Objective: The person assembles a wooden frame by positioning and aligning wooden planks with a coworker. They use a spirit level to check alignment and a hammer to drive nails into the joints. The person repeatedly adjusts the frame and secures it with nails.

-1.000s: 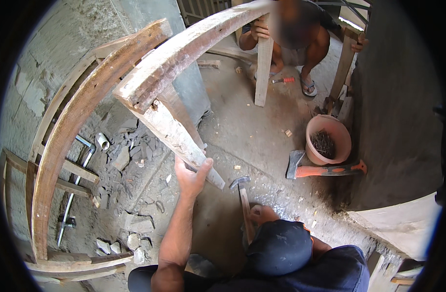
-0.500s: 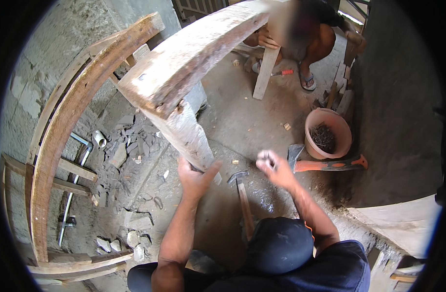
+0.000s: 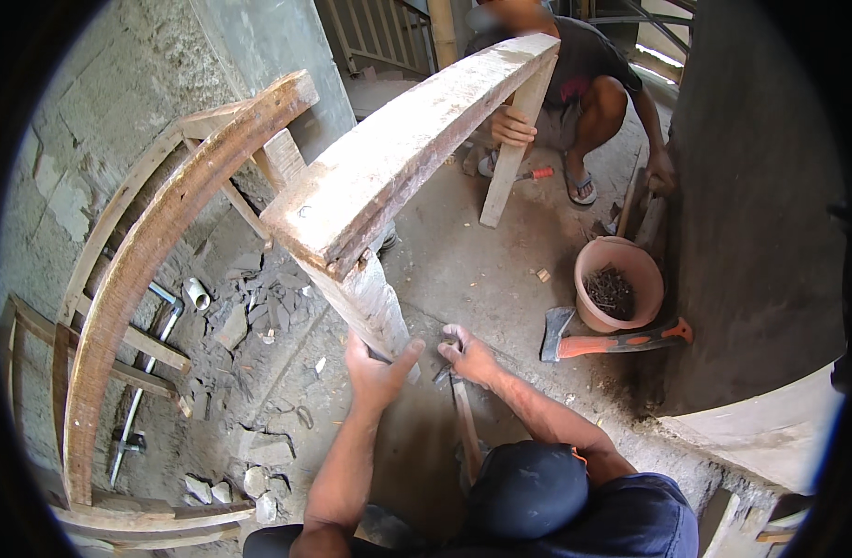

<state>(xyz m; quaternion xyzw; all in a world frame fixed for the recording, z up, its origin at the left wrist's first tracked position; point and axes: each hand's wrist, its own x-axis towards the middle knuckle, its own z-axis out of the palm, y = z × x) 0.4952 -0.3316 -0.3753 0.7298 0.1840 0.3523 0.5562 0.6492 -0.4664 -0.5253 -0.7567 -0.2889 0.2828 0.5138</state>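
My left hand point(image 3: 377, 377) is wrapped round the lower end of a short, pale wooden leg point(image 3: 363, 299). That leg meets the near end of a long curved wooden beam point(image 3: 398, 149), which slopes away toward the back. My right hand point(image 3: 469, 358) is just right of the leg, above the head of a hammer. Its fingers are pinched together, and whatever is between them is too small to make out. The hammer's wooden handle point(image 3: 465, 414) shows below my right hand; the hand partly hides its head.
A co-worker point(image 3: 593, 121) squats at the beam's far end, one hand on another wooden leg point(image 3: 511, 181). An orange-handled axe point(image 3: 612, 344) lies by a pink bucket point(image 3: 619, 279) of nails. Left are a curved wooden frame point(image 3: 119, 288), stone rubble point(image 3: 235, 325) and a pipe point(image 3: 147, 386).
My right hand has moved left, close to my left hand and over the hammer's head. My left hand keeps its grip on the leg. The beam's far end has come into full view.
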